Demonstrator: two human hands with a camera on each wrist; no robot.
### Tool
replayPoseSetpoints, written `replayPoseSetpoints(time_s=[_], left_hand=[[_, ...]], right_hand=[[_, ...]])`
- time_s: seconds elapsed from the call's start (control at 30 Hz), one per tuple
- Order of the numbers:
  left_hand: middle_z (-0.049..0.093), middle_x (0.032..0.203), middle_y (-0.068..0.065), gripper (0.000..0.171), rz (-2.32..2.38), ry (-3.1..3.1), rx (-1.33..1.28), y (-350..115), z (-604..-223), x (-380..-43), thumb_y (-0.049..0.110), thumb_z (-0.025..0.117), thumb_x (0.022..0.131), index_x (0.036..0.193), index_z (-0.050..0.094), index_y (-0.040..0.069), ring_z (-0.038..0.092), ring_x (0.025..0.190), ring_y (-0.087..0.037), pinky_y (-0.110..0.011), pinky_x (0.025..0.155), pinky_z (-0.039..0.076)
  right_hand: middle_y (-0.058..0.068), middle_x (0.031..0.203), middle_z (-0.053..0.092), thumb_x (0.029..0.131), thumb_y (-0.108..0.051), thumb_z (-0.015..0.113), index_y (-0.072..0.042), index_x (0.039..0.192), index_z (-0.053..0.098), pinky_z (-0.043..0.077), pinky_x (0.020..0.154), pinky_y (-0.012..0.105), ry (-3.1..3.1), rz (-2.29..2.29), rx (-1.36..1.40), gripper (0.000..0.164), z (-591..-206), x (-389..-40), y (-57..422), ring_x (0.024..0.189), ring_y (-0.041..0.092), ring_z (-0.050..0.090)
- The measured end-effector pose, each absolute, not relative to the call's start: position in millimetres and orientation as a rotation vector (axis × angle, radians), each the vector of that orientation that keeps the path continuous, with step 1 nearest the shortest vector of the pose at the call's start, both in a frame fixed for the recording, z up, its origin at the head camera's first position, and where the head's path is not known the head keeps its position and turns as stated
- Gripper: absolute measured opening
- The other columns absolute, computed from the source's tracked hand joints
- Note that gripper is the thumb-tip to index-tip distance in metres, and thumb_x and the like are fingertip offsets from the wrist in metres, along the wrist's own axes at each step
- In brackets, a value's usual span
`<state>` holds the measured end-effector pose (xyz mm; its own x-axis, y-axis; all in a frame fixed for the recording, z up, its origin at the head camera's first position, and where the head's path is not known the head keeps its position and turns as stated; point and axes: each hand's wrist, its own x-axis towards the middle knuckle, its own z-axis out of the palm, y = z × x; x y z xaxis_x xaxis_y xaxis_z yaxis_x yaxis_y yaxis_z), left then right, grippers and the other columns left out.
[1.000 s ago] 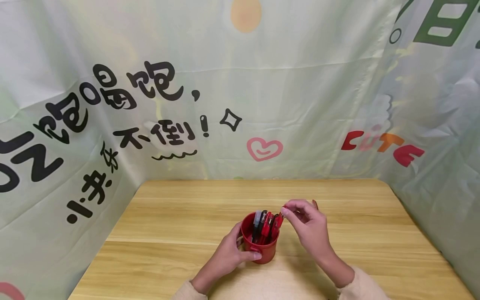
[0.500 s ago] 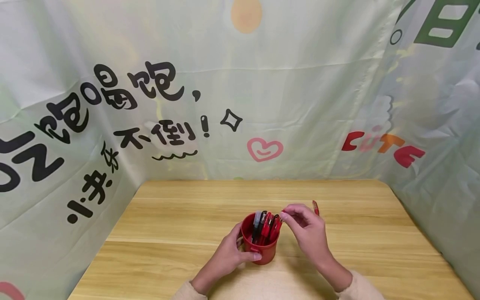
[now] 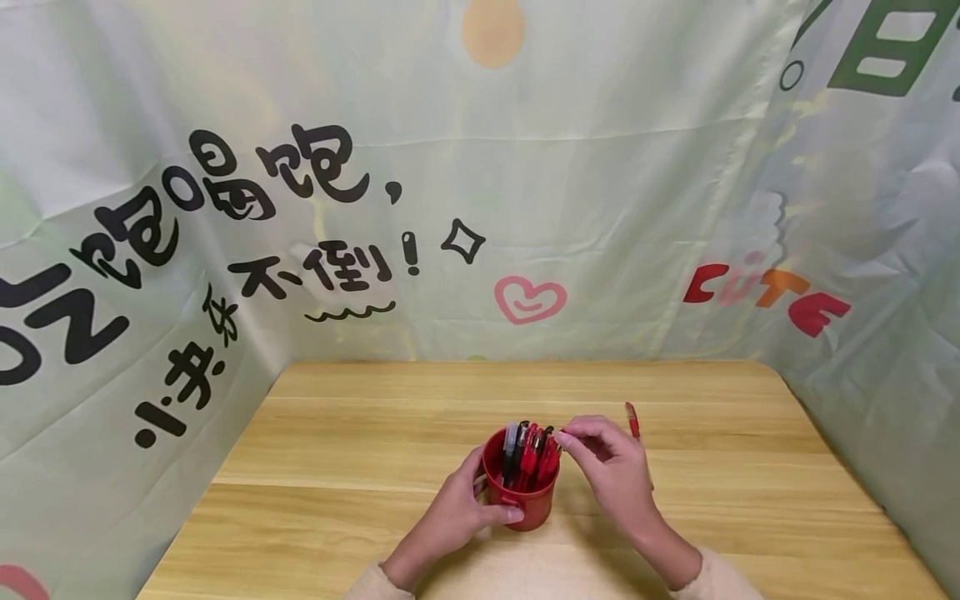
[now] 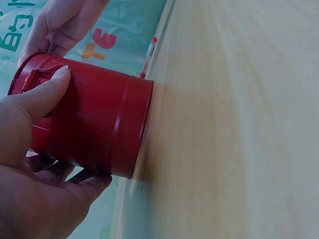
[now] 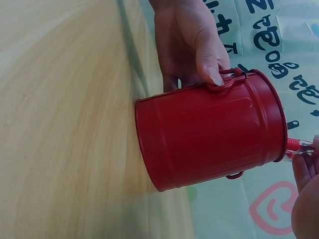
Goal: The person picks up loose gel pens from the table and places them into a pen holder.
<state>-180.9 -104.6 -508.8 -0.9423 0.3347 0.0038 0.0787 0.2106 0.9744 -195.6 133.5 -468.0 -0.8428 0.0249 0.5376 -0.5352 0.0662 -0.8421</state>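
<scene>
A small red metal bucket with side handles stands on the wooden table, holding several red and black pens upright. My left hand grips it from the left, thumb lying over the handle in the left wrist view. At the right of the rim, my right hand pinches the upper end of a red pen between thumb and fingers. The right wrist view shows red pen ends poking out of the bucket beside those fingertips. The pens' lower ends are hidden inside.
Another red pen lies on the table behind my right hand, partly covered by it. Printed cloth hangs along the table's back edge and both sides. Wooden tabletop extends left of the bucket.
My right hand has lowered and shifted slightly left with the pen, toward the bucket's rim. More of the pen lying on the table now shows. The left hand keeps its grip.
</scene>
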Motion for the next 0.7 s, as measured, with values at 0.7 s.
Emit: replayPoseSetpoints(time_s=[0.7], left_hand=[[0.048, 0.161, -0.003, 0.099, 1.801, 2.279, 0.388, -103.1, -508.5, -181.4, 0.031, 0.091, 0.079, 0.161, 0.035, 0.026, 0.046, 0.15, -0.032, -0.057, 0.122, 0.039]], right_hand=[[0.025, 0.103, 0.071, 0.089, 0.004, 0.076, 0.005, 0.098, 0.073, 0.062, 0.087, 0.02, -1.985, 1.778, 0.582, 0.01, -474.4, -202.9, 134.4, 0.098, 0.0, 0.07]])
